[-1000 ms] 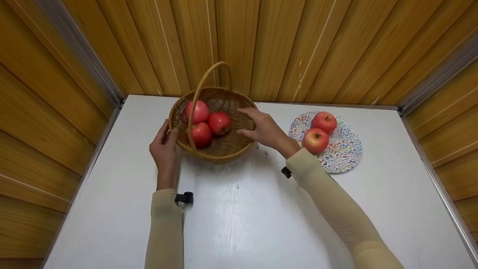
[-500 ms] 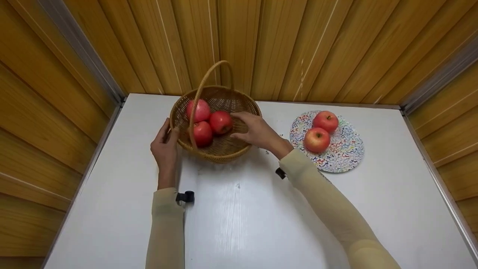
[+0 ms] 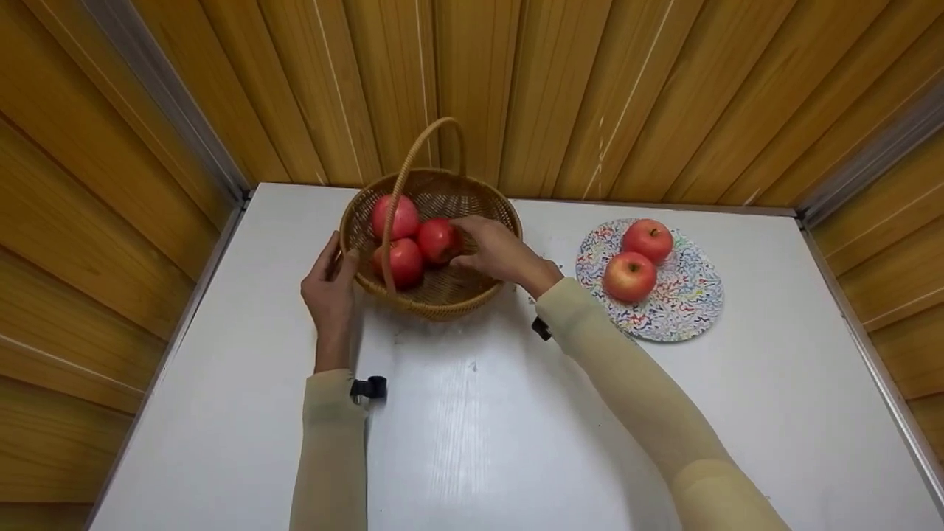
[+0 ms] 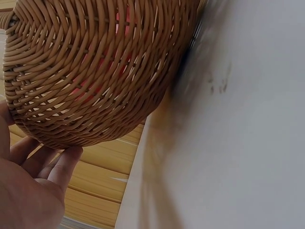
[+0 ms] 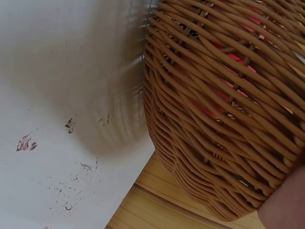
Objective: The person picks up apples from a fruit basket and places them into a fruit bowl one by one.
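A wicker basket (image 3: 442, 295) with a tall hoop handle stands at the back of the white table (image 3: 472, 428). It holds three red apples (image 3: 402, 262). My right hand (image 3: 490, 251) reaches over the rim, fingers and thumb curled round the right-hand apple (image 3: 435, 240). My left hand (image 3: 333, 269) rests against the basket's left outer wall, fingers fairly straight. The left wrist view shows these fingers (image 4: 64, 164) touching the weave (image 4: 95, 71). Only the basket's wall (image 5: 214, 119) and a bit of skin fill the right wrist view.
A speckled round plate (image 3: 686, 302) lies to the right of the basket with two red apples (image 3: 629, 276) on it. Wooden plank walls close in the table at the back and both sides. Bare white tabletop stretches in front.
My right hand has moved left from the basket's right rim into the basket and onto the apple. The left hand has stayed at the basket's left side.
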Demonstrator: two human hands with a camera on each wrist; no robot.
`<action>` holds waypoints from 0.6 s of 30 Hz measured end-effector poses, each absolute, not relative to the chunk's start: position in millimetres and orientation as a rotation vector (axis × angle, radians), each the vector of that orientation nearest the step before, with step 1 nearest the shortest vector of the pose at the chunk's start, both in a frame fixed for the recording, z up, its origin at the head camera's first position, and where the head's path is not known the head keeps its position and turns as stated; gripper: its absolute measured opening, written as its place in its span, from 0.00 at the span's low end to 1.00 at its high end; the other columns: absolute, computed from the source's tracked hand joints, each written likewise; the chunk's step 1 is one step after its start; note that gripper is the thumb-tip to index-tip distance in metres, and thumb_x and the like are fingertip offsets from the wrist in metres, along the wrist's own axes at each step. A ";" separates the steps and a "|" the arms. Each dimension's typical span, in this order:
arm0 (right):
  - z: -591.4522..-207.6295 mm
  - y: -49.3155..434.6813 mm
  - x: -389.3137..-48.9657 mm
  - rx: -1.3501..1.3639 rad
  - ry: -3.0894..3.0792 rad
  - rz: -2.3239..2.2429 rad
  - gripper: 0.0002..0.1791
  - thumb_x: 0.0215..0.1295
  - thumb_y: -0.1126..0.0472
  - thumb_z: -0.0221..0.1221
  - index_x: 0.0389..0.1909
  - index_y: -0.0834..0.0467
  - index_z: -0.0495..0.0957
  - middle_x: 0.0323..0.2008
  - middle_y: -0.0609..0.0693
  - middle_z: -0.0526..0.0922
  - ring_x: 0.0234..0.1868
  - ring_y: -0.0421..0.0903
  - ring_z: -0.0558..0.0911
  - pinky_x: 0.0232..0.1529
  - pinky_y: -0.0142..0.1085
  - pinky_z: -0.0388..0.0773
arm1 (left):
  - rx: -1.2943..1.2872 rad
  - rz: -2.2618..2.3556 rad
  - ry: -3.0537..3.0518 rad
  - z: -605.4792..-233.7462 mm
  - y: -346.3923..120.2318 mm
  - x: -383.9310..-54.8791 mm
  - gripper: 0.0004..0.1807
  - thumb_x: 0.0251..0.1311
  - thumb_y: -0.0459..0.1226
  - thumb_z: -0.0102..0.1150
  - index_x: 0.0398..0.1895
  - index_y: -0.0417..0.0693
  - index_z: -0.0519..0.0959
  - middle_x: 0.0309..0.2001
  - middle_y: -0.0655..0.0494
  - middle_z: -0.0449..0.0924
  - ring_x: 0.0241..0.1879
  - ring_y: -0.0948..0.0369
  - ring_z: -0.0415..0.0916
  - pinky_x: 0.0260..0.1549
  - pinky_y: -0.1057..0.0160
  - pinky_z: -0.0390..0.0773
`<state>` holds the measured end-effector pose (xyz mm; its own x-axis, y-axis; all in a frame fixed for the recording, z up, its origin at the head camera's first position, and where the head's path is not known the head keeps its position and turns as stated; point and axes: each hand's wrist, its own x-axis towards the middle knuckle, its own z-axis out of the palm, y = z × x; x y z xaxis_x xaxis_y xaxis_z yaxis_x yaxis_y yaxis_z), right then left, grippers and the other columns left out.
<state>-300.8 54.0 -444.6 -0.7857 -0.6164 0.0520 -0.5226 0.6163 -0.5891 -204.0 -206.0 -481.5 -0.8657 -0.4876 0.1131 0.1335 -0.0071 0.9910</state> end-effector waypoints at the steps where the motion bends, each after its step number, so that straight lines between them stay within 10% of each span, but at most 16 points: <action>1: -444.7 53.4 -302.7 -0.962 2.682 -0.891 0.36 0.68 0.60 0.74 0.73 0.65 0.73 0.69 0.60 0.78 0.72 0.55 0.73 0.75 0.45 0.67 | 0.357 -1.923 -1.844 -481.3 -206.0 -204.2 0.25 0.75 0.33 0.63 0.73 0.40 0.76 0.72 0.45 0.75 0.68 0.50 0.76 0.63 0.59 0.79; 18: -452.2 44.0 -320.7 -1.005 2.599 -0.788 0.35 0.71 0.65 0.70 0.77 0.59 0.71 0.72 0.55 0.75 0.74 0.52 0.71 0.76 0.43 0.65 | 0.320 -1.909 -1.836 -484.1 -206.3 -204.4 0.26 0.74 0.33 0.64 0.73 0.39 0.76 0.71 0.45 0.76 0.68 0.49 0.76 0.63 0.59 0.79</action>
<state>-320.7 44.0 -452.2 -0.7325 -0.6800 -0.0321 -0.5477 0.6167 -0.5654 -204.4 -206.3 -484.1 -0.8626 -0.4826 0.1518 0.1705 0.0052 0.9854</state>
